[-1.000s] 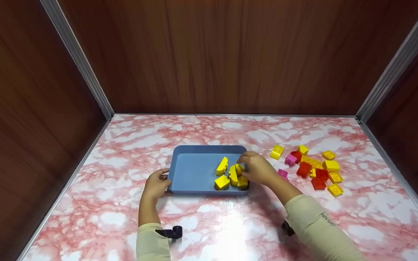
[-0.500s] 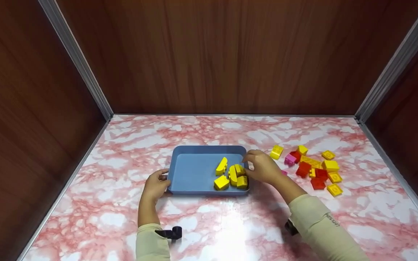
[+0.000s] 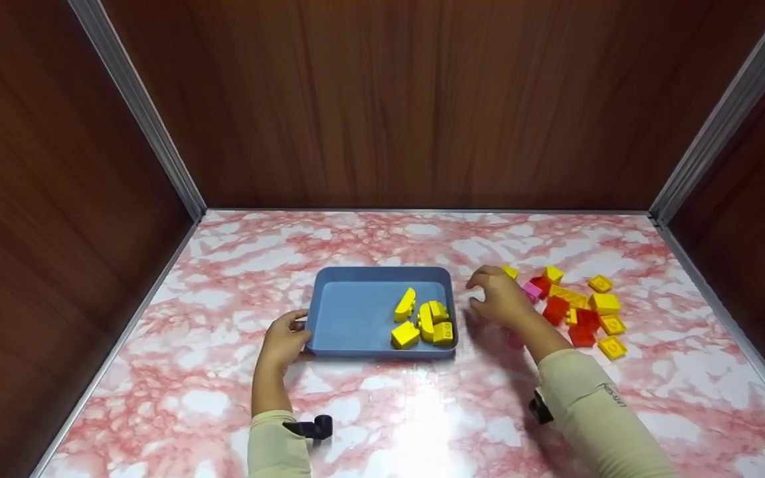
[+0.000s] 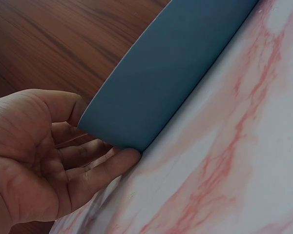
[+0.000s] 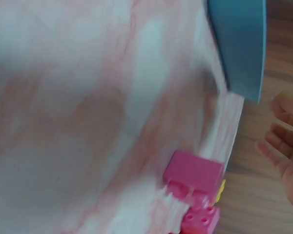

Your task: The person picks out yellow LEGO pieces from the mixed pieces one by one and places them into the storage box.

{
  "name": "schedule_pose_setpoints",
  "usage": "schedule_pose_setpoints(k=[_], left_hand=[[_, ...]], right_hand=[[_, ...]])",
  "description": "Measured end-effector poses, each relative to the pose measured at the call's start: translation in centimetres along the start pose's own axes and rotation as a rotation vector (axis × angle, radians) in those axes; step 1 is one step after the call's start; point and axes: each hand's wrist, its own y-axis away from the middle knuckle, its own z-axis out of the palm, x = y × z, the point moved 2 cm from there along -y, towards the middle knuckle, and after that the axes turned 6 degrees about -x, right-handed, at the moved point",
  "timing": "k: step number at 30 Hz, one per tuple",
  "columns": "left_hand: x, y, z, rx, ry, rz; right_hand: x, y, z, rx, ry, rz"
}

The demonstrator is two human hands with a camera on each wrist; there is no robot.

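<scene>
A blue rectangular tray (image 3: 352, 315) lies on the table with several yellow toy bricks (image 3: 406, 336) in its right part, some with curved tops. My left hand (image 3: 285, 338) holds the tray's left end. In the left wrist view, fingers (image 4: 110, 170) of that hand bend against the tray's end wall and bottom corner. My right hand (image 3: 505, 302) is above the table just right of the tray, fingers loosely bent and holding nothing. Below it in the right wrist view is a pink brick (image 5: 194, 170), with a smaller pink brick (image 5: 200, 219) beside it.
To the right lie scattered yellow bricks (image 3: 605, 303) and red bricks (image 3: 556, 310). My right hand partly hides a yellow brick (image 3: 510, 271) and the pink ones. Dark wooden panels (image 3: 422, 106) enclose the marbled table (image 3: 223, 265) at the back and sides.
My right hand has left the yellow bricks at the tray's right end and moved right, out over the table toward the loose bricks. My left hand stays at the tray.
</scene>
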Motion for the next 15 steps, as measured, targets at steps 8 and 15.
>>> schedule_pose_setpoints(k=[8,15], left_hand=[[-0.2,0.0,-0.1,0.011,-0.006,-0.001],[-0.1,0.0,-0.1,0.007,0.003,-0.003]], right_hand=[[2.8,-0.4,-0.7,0.014,0.041,0.140],[3.7,-0.7,-1.0,-0.136,0.064,0.260]])
